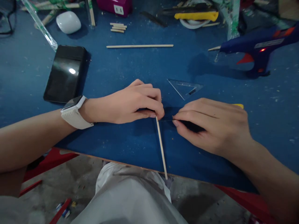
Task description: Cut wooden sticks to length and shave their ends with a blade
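Observation:
My left hand (143, 102), with a white-strapped watch on the wrist, pinches the upper end of a thin wooden stick (161, 146). The stick slants down toward me, its lower end reaching past the table's front edge. To the right, my right hand (210, 124) is closed in a pinch on a very fine strand (166, 120). That strand runs across to the stick just below my left fingertips; its material is too thin to tell. Beyond my right hand lies a clear set square (185, 88). A yellow tip (238, 106) shows behind the right knuckles, the rest hidden.
A blue glue gun (254, 46) with a lit red light stands at the right. Farther back lie another wooden stick (140, 46), several short stick pieces (118, 27) and a yellow-handled tool (196, 16). At left are a black phone-like device (65, 74) and a white case (68, 22).

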Action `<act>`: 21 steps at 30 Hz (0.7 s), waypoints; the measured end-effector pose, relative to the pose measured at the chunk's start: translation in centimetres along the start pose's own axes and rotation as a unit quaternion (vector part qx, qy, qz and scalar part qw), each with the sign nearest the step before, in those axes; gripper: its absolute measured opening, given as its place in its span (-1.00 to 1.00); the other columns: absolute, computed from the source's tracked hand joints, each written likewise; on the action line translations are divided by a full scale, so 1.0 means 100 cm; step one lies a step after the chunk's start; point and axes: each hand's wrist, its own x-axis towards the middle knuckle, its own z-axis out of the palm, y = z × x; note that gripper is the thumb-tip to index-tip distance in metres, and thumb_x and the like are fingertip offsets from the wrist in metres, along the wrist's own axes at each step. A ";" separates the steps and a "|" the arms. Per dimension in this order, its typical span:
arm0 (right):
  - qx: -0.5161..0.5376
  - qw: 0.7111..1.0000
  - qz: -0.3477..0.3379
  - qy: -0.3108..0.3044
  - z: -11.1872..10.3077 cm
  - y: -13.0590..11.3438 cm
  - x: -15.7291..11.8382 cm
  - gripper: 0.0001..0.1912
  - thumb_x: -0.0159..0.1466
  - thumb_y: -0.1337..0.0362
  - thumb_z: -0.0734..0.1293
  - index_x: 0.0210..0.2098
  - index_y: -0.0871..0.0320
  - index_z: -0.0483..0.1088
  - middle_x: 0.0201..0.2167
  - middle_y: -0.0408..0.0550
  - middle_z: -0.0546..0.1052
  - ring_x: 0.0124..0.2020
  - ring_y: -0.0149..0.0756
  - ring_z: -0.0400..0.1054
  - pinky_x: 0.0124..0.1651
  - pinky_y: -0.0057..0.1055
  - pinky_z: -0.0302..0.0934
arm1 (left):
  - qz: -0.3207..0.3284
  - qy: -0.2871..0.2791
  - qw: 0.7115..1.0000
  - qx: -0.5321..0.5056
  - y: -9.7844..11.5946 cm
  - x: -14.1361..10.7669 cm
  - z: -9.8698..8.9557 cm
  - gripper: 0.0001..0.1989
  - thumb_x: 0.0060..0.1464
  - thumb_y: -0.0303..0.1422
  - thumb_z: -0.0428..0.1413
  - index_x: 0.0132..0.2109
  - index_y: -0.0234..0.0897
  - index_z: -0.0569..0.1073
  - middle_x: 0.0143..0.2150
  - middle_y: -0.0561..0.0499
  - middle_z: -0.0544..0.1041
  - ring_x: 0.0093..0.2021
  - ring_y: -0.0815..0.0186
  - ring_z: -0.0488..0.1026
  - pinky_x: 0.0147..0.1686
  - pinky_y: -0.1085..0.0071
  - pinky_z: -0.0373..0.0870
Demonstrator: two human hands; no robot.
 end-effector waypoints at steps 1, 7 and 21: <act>0.000 1.000 0.002 -0.001 -0.001 0.000 0.000 -0.78 0.65 0.46 0.55 -0.08 0.01 0.64 -0.15 -0.21 0.86 -0.20 -0.21 0.80 -0.13 -0.22 0.65 | 0.001 0.001 1.000 0.003 0.000 0.000 0.000 -0.73 0.81 -0.32 0.20 0.15 0.07 0.82 0.14 0.03 0.78 0.07 0.16 0.66 0.30 0.06 0.32; -0.007 1.000 0.010 -0.003 -0.002 -0.001 0.000 -0.76 0.64 0.47 0.53 -0.12 -0.01 0.65 -0.18 -0.22 0.84 -0.20 -0.19 0.80 -0.18 -0.21 0.63 | 0.001 -0.001 1.000 0.009 0.000 -0.002 -0.002 -0.71 0.81 -0.32 0.18 0.15 0.09 0.82 0.12 0.03 0.76 0.04 0.16 0.65 0.28 0.06 0.34; -0.010 1.000 0.014 0.002 -0.003 -0.005 0.003 -0.73 0.65 0.46 0.55 -0.13 -0.05 0.69 -0.17 -0.27 0.87 -0.22 -0.22 0.81 -0.24 -0.23 0.62 | -0.003 0.005 1.000 0.007 0.002 -0.002 -0.003 -0.73 0.79 -0.32 0.21 0.14 0.09 0.83 0.12 0.03 0.78 0.03 0.16 0.65 0.29 0.07 0.35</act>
